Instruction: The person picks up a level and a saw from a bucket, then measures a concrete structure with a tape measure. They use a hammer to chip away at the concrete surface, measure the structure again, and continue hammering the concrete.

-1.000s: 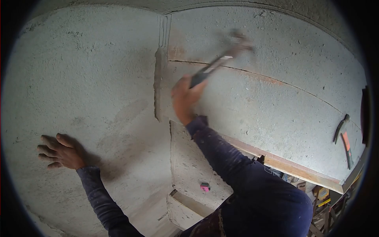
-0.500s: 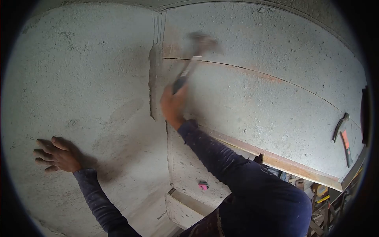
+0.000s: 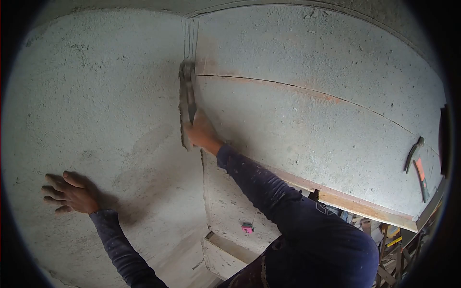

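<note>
Grey concrete on the wall (image 3: pixel 105 86) has a rough ridge (image 3: pixel 183 137) along the seam (image 3: pixel 190 33), so the chipping looks far from done, and your right hand (image 3: pixel 201 133) grips the hammer (image 3: pixel 188 91) right on that ridge, while your left hand (image 3: pixel 67 192) lies open and flat on the wall.

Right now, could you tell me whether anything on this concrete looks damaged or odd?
Yes: a rough, raised ridge runs along the vertical seam, jagged against the smoother concrete wall. The right hand holds a tool against it. Rust-coloured stains follow the horizontal joint.
</note>
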`<state>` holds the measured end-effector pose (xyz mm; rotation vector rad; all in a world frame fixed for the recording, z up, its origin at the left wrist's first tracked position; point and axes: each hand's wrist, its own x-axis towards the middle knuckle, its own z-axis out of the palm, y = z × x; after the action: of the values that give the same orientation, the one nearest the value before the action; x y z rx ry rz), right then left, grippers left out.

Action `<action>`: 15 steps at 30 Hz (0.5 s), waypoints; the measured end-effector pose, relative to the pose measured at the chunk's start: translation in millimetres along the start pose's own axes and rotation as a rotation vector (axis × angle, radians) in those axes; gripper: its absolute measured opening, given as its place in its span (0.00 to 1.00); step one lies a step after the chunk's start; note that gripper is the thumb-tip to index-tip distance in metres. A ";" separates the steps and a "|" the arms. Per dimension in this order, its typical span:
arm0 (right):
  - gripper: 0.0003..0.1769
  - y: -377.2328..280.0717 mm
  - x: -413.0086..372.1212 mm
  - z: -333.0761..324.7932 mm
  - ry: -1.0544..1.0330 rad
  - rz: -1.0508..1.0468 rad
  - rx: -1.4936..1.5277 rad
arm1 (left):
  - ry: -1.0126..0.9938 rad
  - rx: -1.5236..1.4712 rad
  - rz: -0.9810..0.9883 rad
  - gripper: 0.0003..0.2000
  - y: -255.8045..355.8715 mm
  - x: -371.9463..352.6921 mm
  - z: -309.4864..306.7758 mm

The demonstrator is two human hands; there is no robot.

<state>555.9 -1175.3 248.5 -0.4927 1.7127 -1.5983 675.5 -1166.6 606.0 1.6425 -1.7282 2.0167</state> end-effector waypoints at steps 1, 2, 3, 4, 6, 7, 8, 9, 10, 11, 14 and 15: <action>0.19 -1.9 6.7 -17.7 -0.427 0.217 0.046 | -0.015 0.013 -0.010 0.39 -1.8 -1.3 -2.3; 0.20 -1.8 17.7 -33.3 -0.636 0.321 0.076 | -0.035 0.021 -0.011 0.39 -2.1 0.5 -1.8; 0.20 -5.4 29.3 -51.2 -0.847 0.423 0.083 | -0.030 0.017 -0.032 0.39 2.7 -0.2 0.0; 0.20 -28.0 45.3 -78.6 -0.803 0.487 0.253 | -0.024 0.011 -0.020 0.39 2.6 -0.4 -3.0; 0.17 -61.6 65.9 -112.0 -0.551 0.432 0.533 | -0.022 0.005 0.005 0.39 2.2 -0.2 -4.0; 0.15 -73.3 74.0 -119.2 -0.352 0.304 0.634 | -0.019 0.004 0.004 0.39 2.3 -0.4 -3.4; 0.15 -87.6 85.0 -124.9 -0.180 0.250 0.762 | -0.019 0.002 0.008 0.39 1.2 0.0 -3.2; 0.15 -94.9 97.8 -124.1 -0.009 0.185 0.884 | -0.020 0.005 0.005 0.39 2.8 0.0 -2.2; 0.15 -92.7 101.2 -111.3 -0.016 0.185 0.882 | -0.020 0.008 0.002 0.39 4.3 0.1 -2.2; 0.14 -88.9 98.1 -89.8 0.200 0.209 0.959 | -0.021 0.014 0.000 0.39 3.9 0.0 -3.6; 0.15 -38.1 32.6 -26.9 0.063 0.164 0.292 | -0.005 -0.002 0.004 0.38 -0.7 0.7 -2.1; 0.16 -30.9 15.3 -25.7 -0.271 0.271 0.104 | 0.001 -0.015 0.009 0.38 -0.9 3.4 -1.4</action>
<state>521.0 -1173.2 273.6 -0.3870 1.4196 -1.3512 673.6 -1167.1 609.2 1.6327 -1.7491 2.0033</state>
